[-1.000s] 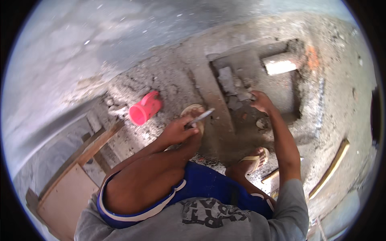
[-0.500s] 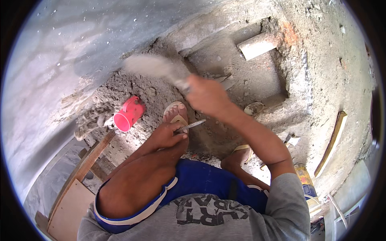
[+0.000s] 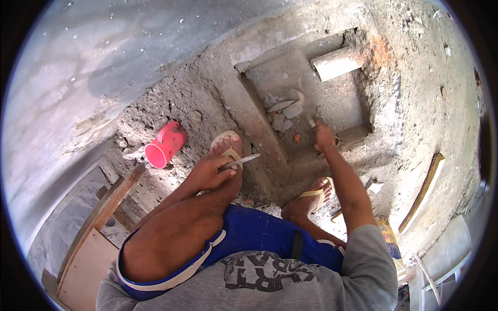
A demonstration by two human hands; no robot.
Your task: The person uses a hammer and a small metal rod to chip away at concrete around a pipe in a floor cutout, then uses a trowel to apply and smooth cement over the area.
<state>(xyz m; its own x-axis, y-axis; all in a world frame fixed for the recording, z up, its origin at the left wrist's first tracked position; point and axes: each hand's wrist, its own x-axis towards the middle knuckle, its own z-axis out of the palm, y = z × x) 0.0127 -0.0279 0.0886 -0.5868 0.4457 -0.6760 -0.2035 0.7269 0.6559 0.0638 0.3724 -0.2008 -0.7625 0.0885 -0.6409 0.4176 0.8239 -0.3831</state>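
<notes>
My left hand (image 3: 211, 171) rests by my sandalled left foot (image 3: 226, 144), closed on a short metal rod (image 3: 244, 160) that points right. My right hand (image 3: 324, 138) is down at the right part of a square concrete pit (image 3: 349, 106), gripping the handle of a trowel (image 3: 312, 124), whose blade is blurred inside the pit. Broken grey chunks (image 3: 290, 108) and a small orange fragment (image 3: 297, 137) lie in the pit, left of that hand. A whitish pipe piece (image 3: 337, 67) lies across the pit's upper right corner.
A pink plastic mug (image 3: 158, 150) lies on its side in rubble on the left. A grey wall (image 3: 104, 52) rises at upper left. Wooden boards (image 3: 91, 259) are at lower left, a wooden strip (image 3: 423, 192) and yellowish container (image 3: 386, 236) on the right. My right foot (image 3: 308, 199) stands below the pit.
Half a second ago my right hand swept the blurred trowel up and left above the rubble; it has moved back right, down into the pit. My left hand has stayed almost in place.
</notes>
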